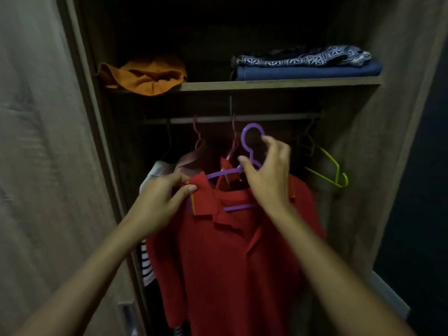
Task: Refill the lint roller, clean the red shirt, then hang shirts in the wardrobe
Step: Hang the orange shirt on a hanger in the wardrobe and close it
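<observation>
A red polo shirt (225, 258) hangs on a purple plastic hanger (249, 139) in front of the open wardrobe. My right hand (269, 175) holds the hanger at its neck, thumb and fingers around the base of the hook. The hook sits just below the wardrobe rail (218, 120), not on it. My left hand (160, 200) pinches the shirt's collar at the left shoulder.
On the rail hang a pale pink garment (191, 158), a white one (155, 173), a striped one (145, 265) and empty green hangers (324, 163). The shelf (278, 84) above carries an orange cloth (145, 75) and folded blue clothes (305, 66). A wardrobe door (43, 141) stands at the left.
</observation>
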Demonstrator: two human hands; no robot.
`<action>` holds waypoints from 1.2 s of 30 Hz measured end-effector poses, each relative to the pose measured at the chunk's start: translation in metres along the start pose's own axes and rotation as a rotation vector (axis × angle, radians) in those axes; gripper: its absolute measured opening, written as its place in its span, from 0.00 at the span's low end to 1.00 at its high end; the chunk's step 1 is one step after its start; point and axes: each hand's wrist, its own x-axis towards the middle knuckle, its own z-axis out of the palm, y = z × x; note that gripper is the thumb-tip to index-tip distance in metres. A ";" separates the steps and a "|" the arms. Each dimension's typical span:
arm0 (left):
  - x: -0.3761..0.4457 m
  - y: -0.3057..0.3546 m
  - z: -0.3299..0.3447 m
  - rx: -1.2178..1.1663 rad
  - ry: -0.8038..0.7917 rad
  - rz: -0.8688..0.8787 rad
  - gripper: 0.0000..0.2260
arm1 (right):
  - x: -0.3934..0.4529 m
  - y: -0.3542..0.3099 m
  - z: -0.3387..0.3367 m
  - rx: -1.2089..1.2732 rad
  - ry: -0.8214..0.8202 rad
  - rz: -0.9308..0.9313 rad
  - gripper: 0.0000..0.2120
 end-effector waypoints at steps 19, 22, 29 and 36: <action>0.058 0.000 0.105 -0.153 0.076 -0.156 0.22 | 0.018 0.039 0.000 0.388 -0.344 0.650 0.11; 0.072 -0.019 0.143 0.020 -0.078 -0.165 0.26 | 0.056 0.047 0.009 0.376 -0.379 0.615 0.09; 0.073 -0.034 0.185 0.006 -0.104 -0.170 0.27 | 0.128 0.080 0.040 0.291 -0.391 0.602 0.08; 0.071 -0.037 0.188 0.007 -0.114 -0.128 0.34 | 0.108 0.103 0.049 0.218 -0.409 0.629 0.10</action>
